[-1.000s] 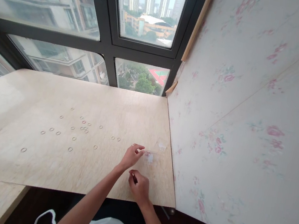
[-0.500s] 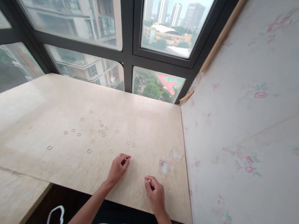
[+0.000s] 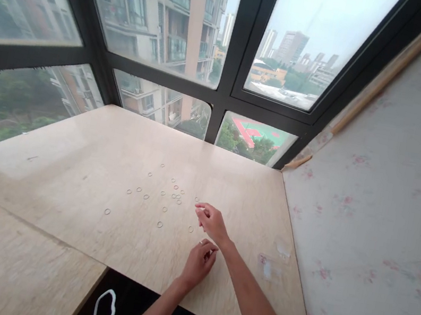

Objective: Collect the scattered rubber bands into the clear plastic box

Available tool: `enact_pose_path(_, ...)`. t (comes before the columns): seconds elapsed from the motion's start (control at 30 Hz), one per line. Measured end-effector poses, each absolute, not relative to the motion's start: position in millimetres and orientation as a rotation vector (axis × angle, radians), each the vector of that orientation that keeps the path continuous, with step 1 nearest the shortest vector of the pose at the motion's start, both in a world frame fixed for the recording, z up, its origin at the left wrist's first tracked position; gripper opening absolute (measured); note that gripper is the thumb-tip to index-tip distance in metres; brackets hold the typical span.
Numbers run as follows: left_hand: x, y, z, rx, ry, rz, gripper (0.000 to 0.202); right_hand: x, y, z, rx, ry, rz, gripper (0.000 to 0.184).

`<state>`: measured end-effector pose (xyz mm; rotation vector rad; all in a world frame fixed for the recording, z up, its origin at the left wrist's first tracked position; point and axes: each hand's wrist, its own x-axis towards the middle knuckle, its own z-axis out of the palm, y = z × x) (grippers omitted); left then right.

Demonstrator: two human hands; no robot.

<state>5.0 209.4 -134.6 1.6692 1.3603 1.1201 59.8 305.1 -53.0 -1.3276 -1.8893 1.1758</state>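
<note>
Many thin, pale rings lie scattered on the light wooden tabletop (image 3: 85,158), with one reddish ring (image 3: 176,187) among them. My right hand (image 3: 213,223) reaches across to the left, its fingertips beside a thin ring (image 3: 197,199); thumb and forefinger look slightly apart. Below it, my left hand (image 3: 198,264) rests near the table's front, thumb and forefinger pinched together. Whatever lies in that pinch is too small to make out. Another thin ring (image 3: 191,229) lies just up and left of my left hand. My right hand covers part of the tabletop.
A clear plastic packet (image 3: 268,268) and a second clear piece (image 3: 283,246) lie at the right, near the flowered wall panel (image 3: 372,249). Dark-framed windows (image 3: 230,64) border the back. A white looped object (image 3: 104,309) sits below the front edge.
My right hand has moved left and forward, past my left hand, to the rings. The view has turned left, shifting the table rightward. Two rings near my left hand are no longer visible.
</note>
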Motion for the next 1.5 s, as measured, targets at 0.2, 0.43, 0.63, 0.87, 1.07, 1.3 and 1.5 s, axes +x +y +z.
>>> enact_pose_path(0.2,2.2,207.6,-133.9,1.640,1.339,1.148,0.016,-18.1,387.8,-67.5,-1.543,-2.171,1.016,0.015)
enact_pose_path(0.43,3.2,208.2,-139.1,1.638,1.355,1.159,0.019,-57.9,434.9,-91.0,-1.806,-2.404,0.841,0.026)
enact_pose_path(0.63,3.4,207.9,-137.5,1.620,1.366,1.161,0.017,-64.3,448.0,-97.8,-1.751,-2.573,0.787,0.029)
enact_pose_path(0.87,1.9,206.8,-134.7,1.597,1.322,1.160,0.017,-59.5,452.8,-99.1,-1.600,-2.695,0.819,0.022)
enact_pose_path(1.07,2.6,206.0,-134.9,1.589,1.328,1.159,0.018,-40.8,447.3,-95.9,-1.434,-2.512,1.016,0.018)
enact_pose_path(1.3,5.6,206.7,-136.6,1.656,1.396,1.121,0.018,5.8,419.6,-81.7,-1.189,-2.045,1.382,0.019)
enact_pose_path(1.5,5.8,209.0,-136.1,1.676,1.397,1.118,0.019,64.7,381.5,-60.8,-1.037,-1.684,1.559,0.031)
